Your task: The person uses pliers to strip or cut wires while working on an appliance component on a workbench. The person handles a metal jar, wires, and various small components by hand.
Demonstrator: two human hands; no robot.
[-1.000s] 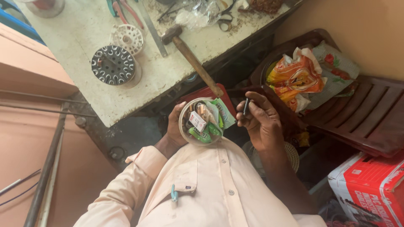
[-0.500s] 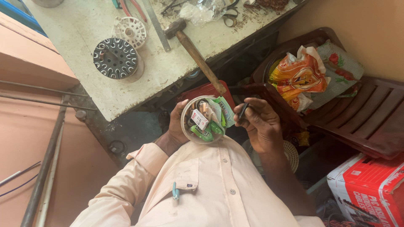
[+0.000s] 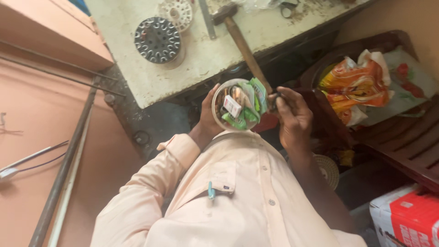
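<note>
Container: I see a small round clear tub (image 3: 238, 106) packed with green sachets, a white packet and some brownish bits, sitting in my left hand (image 3: 209, 122) at chest height, just clear of the bench edge.
Left hand: fingers wrapped around the far side and underside of the tub, gripping it upright, mouth facing me.
Right hand: my right hand (image 3: 292, 120) is just beside the tub's rim, fingers curled shut on a small dark object (image 3: 274, 99) held at the fingertips; I cannot tell what it is.
Progress: I judge the tub is already well filled and the dark piece is not inside it; whether it belongs in there I cannot tell.
Beyond the hands: the hammer (image 3: 242, 43) lies on the pale workbench (image 3: 201, 68), its handle overhanging the edge and ending just past the tub.
Further out: a dark slotted metal disc (image 3: 157, 40) and a white one (image 3: 177, 10) are well apart from my left hand.
Right side: a dark wooden chair (image 3: 402, 137) with orange bags (image 3: 354, 87) is near my right hand; a red and white box (image 3: 407, 217) sits below.
Room: I judge it tight between bench edge, chair and my chest; freest space is straight toward me.
</note>
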